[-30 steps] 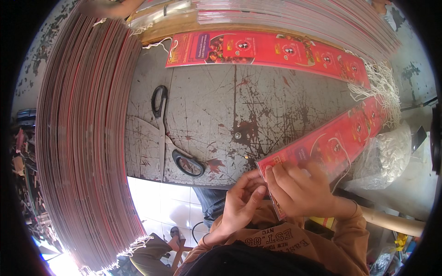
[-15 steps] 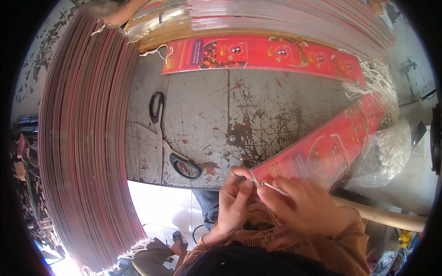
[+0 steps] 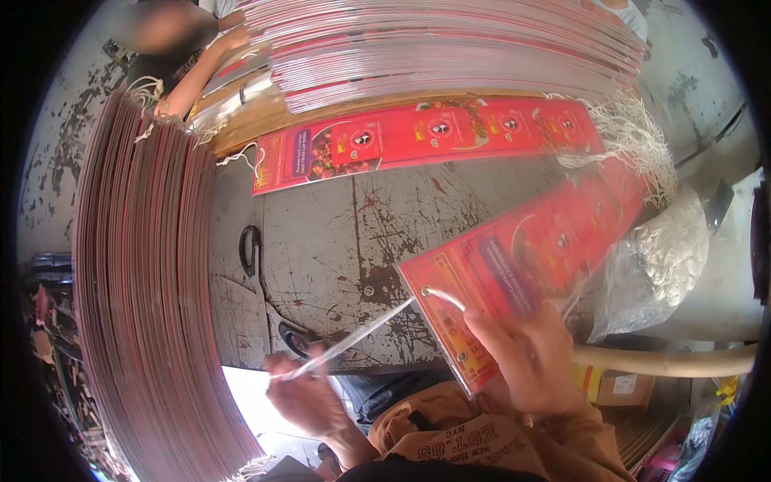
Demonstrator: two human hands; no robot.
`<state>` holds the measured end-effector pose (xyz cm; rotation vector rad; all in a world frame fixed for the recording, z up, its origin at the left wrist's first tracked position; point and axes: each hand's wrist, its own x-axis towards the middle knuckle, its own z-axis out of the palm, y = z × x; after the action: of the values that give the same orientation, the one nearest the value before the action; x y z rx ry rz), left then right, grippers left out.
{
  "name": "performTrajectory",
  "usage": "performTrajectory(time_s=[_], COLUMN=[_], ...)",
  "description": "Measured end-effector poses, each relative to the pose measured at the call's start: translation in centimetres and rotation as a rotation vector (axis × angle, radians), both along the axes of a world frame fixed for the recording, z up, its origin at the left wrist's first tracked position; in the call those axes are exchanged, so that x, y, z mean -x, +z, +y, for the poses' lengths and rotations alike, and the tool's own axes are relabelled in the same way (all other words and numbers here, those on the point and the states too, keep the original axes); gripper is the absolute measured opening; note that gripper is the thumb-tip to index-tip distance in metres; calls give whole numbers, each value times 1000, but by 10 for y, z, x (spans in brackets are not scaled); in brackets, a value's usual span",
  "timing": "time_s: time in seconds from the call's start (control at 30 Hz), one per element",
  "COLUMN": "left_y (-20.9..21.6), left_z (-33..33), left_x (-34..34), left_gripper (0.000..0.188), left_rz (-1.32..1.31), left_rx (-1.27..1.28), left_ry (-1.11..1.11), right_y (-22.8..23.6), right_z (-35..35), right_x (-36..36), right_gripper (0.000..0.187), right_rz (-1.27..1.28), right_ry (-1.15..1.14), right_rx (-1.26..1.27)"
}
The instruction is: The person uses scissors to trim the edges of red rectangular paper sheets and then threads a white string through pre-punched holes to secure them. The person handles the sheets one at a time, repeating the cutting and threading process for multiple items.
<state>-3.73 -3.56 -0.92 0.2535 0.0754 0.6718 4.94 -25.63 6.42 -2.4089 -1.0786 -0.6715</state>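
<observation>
The red laminated panel (image 3: pixel 526 277) slants across the near right part of the worn tabletop (image 3: pixel 321 233), its near end overhanging the edge. White cord (image 3: pixel 365 331) passes through its upper eyelet (image 3: pixel 426 292); the lower eyelet (image 3: pixel 462 357) shows no cord. The right hand (image 3: pixel 536 361) grips the panel, fingers closed over its near end; whether they also pinch the cord I cannot tell. The left hand (image 3: pixel 309 406), blurred, holds the cord taut, fingers drawn together. A hard pull could drag the cord clean out if the right side is loose, or tear the eyelet from the thin sheet. The cord could also snag on the scissors (image 3: pixel 261 294) lying beside the left hand. Farther out, the loose cord fringe (image 3: pixel 642 149) could tangle with the panel's far end if it swings.
</observation>
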Motion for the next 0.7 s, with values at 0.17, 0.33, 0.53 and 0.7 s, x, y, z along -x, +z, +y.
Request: performTrajectory(time_s=[0.17,0.33,0.53,0.7], left_y=[-8,-1,-3,7], left_z=[-21,-64,-75,-65], left_x=[18,0,-3,-7], left_gripper=[38,83,30,22], left_rz=[307,420,502,640], left_rx=[-152,-990,-950,-1018], left_ry=[177,-467,-510,-585], right_y=[-19,-31,-29,-10], right_z=[8,12,4,-8], right_x=[0,11,11,-4], right_gripper=[45,37,23,17], right_rz=[107,269,534,938], right_ry=[30,49,108,335], right_rx=[-104,-231,-193,-392])
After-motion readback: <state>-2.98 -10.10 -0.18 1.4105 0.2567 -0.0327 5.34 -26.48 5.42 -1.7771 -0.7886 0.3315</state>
